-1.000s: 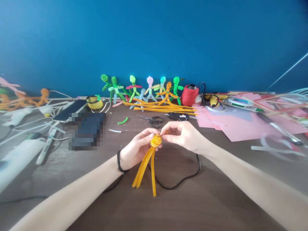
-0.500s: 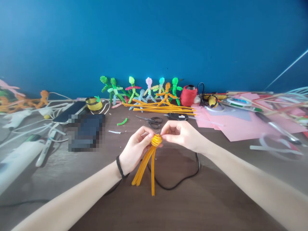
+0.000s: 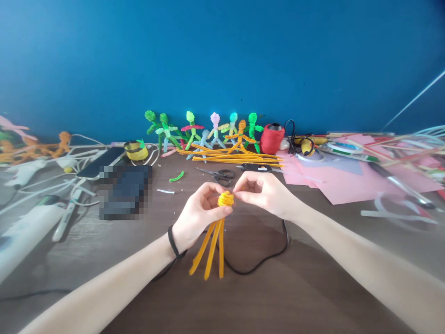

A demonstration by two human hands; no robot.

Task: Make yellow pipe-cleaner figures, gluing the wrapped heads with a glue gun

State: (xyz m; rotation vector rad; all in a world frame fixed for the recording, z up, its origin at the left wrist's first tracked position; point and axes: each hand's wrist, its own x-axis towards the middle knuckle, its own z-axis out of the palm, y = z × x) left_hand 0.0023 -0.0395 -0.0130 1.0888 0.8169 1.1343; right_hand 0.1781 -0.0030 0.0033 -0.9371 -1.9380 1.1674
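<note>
A yellow-orange pipe cleaner figure [image 3: 225, 199] is held up above the table, with a tightly coiled ball at its top and several straight strands hanging below. My left hand [image 3: 200, 211] grips it from the left, thumb across the strands just under the coil and fingers behind it. At the coil's upper right, my right hand [image 3: 262, 195] is closed in a pinch of thumb and forefinger against its edge. Whatever lies between those fingertips is too small to make out. Scissors [image 3: 222, 175] lie on the table just beyond my hands.
Several pipe cleaner dolls [image 3: 190, 127] stand along the blue wall, with loose orange pipe cleaners [image 3: 236, 158] before them. A red spool [image 3: 273, 138], a black glue gun [image 3: 256, 167] and pink paper [image 3: 347, 185] are rightward. Phones, white cables and a power strip [image 3: 33, 229] lie left.
My left thumb has slid down from the coil onto the strands below it. The coil has turned slightly, and the hanging strands have spread apart.
</note>
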